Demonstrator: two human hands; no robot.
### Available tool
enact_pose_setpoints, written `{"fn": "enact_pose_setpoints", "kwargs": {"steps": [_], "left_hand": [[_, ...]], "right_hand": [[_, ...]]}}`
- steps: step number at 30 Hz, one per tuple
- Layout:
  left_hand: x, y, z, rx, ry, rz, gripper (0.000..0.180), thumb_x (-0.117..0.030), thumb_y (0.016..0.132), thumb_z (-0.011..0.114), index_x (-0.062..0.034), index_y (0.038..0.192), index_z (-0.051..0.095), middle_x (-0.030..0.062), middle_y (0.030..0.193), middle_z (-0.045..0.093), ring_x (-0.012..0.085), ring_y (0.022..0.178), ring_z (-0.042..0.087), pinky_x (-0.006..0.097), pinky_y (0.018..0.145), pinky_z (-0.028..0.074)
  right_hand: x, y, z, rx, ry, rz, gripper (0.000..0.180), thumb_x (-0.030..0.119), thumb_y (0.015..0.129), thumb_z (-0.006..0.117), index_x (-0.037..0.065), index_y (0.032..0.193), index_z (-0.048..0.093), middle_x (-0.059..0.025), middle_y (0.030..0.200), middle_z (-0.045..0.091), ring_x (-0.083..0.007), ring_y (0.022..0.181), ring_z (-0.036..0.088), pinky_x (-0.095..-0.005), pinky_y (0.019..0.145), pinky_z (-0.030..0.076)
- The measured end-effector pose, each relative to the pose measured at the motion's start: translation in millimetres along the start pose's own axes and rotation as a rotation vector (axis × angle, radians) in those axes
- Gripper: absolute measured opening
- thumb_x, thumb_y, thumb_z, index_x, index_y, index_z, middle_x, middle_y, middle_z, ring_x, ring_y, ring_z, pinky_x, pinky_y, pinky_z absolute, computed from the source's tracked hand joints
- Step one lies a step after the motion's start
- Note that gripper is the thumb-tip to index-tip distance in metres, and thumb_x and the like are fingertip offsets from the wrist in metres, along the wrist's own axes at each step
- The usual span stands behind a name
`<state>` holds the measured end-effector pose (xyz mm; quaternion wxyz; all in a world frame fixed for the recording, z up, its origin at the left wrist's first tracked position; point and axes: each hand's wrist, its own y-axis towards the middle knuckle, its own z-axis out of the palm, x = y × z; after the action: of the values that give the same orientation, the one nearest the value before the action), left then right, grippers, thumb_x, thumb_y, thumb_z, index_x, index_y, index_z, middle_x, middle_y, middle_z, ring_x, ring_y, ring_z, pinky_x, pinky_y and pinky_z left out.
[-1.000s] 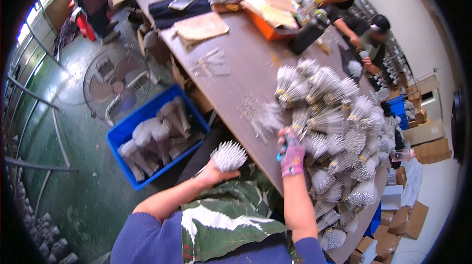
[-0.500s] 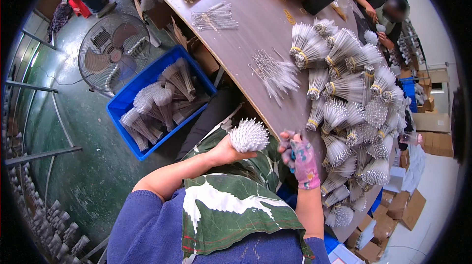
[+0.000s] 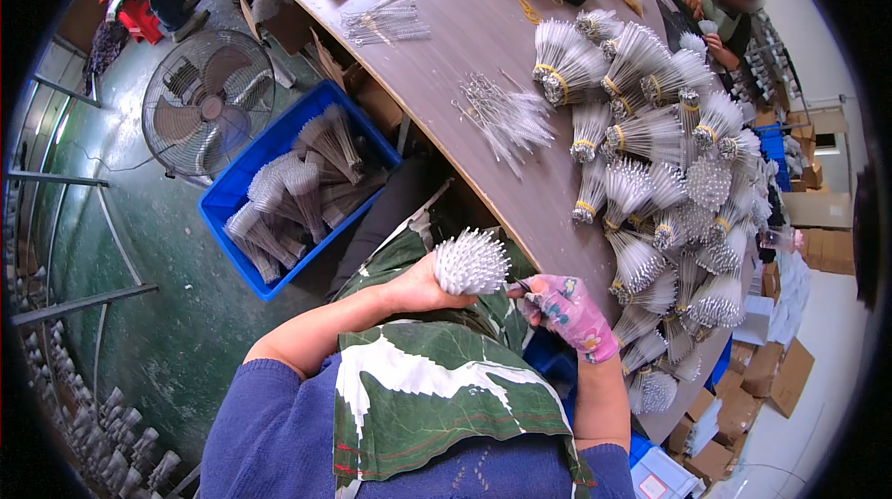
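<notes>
your left hand (image 3: 416, 287) was clamped round a bundle of thin white bristle sticks (image 3: 471, 261), held over your lap just short of the brown table (image 3: 446, 44). your gloved right hand (image 3: 565, 308) met it at the bundle's side, fingers pinched together there; on what, i could not tell. to do this well, you'd have kept the left fist tight so no stick slid out, tips level, and worked the right hand close to that fist, near the banded bundles (image 3: 650, 174).

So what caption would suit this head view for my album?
Bare left hand grips a white bristly bundle; floral-gloved right hand touches it, beside a brown table of banded bundles.
</notes>
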<state>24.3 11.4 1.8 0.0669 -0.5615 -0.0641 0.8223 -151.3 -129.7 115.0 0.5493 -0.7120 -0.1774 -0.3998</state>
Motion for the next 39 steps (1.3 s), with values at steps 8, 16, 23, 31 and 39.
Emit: {"fn": "enact_pose_setpoints", "kwargs": {"steps": [8,16,23,31,39], "left_hand": [[-3,-1,6,0.003,0.088,0.042,0.061,-0.019,0.066,0.077,-0.0045,0.119,0.052,0.0106,0.118,0.054,0.022,0.115,0.047,0.035,0.102,0.031],[-1,-1,8,0.05,0.175,0.14,0.056,-0.019,0.068,0.075,-0.0067,0.118,0.053,0.0104,0.117,0.055,0.0246,0.113,0.049,0.036,0.1,0.034],[2,-1,7,0.07,0.234,0.149,0.058,-0.018,0.066,0.074,-0.0068,0.119,0.053,0.011,0.118,0.055,0.0254,0.113,0.049,0.037,0.1,0.034],[-1,-1,8,0.1,0.186,0.135,0.055,-0.019,0.065,0.075,-0.0056,0.115,0.054,0.011,0.114,0.057,0.0247,0.108,0.052,0.037,0.098,0.037],[5,-2,11,0.107,0.067,0.054,0.054,-0.013,0.064,0.076,-0.0032,0.112,0.055,0.0094,0.11,0.058,0.0186,0.103,0.053,0.033,0.093,0.041]], "right_hand": [[-2,-4,11,-0.147,-0.479,-0.404,0.032,0.03,0.084,0.061,0.0,0.095,0.064,-0.0149,0.084,0.065,-0.0263,0.077,0.065,-0.0321,0.07,0.049],[-6,-1,13,-0.156,-0.651,-0.579,0.031,0.032,0.078,0.068,0.004,0.088,0.063,-0.0143,0.078,0.063,-0.0321,0.071,0.062,-0.0355,0.061,0.048],[-10,-2,14,-0.141,-0.65,-0.575,0.032,0.035,0.079,0.066,0.004,0.087,0.063,-0.014,0.077,0.063,-0.0315,0.071,0.062,-0.0353,0.061,0.049],[-11,-4,15,-0.11,-0.625,-0.551,0.032,0.035,0.079,0.066,0.004,0.087,0.064,-0.0142,0.077,0.063,-0.0302,0.071,0.063,-0.0345,0.061,0.048],[-20,-2,22,-0.128,-0.618,-0.629,0.036,0.04,0.079,0.064,0.004,0.086,0.064,-0.0127,0.072,0.062,-0.0281,0.064,0.061,-0.0332,0.056,0.047]]}}
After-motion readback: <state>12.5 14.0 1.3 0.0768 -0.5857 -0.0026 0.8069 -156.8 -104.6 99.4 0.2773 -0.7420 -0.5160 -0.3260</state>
